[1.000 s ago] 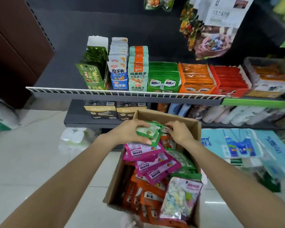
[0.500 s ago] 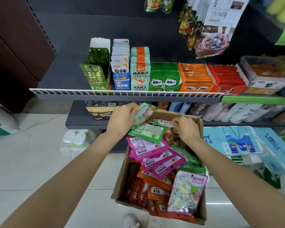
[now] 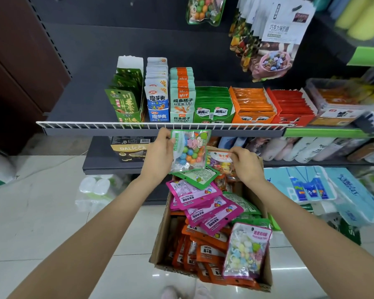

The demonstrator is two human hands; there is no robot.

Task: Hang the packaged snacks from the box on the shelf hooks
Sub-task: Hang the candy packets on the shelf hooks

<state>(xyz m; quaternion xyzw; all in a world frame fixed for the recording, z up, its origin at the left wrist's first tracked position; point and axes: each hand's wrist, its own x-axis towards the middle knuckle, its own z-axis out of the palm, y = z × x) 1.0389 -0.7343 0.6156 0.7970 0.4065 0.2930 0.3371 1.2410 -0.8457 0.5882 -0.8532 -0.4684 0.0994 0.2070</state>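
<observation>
**Above the box: one candy bag lifted, a second pinched**

Over the far end of the cardboard box (image 3: 160,238), the left hand (image 3: 158,157) held a clear candy bag (image 3: 189,151) upright, fingers curled round its left edge. The bag showed coloured balls and a cartoon figure; its top edge sat just below the white wire rail (image 3: 117,126) of the shelf. The right hand (image 3: 245,164) pinched the top edge of a second candy packet (image 3: 219,161), orange-labelled, which lay among the others at the box's far end.

Box contents: a green packet (image 3: 194,176) under the lifted bag, magenta packets (image 3: 203,203) across the middle, orange packets (image 3: 201,253) lower down, and a pastel candy bag (image 3: 247,251) leaning at the near right corner. The box stood on a pale tiled floor (image 3: 41,223).

Shelf behind the rail: rows of boxed snack packs in green, blue, teal, orange and red. Hanging bags (image 3: 272,39) were at upper right, against the dark back panel; their hooks could not be made out.
</observation>
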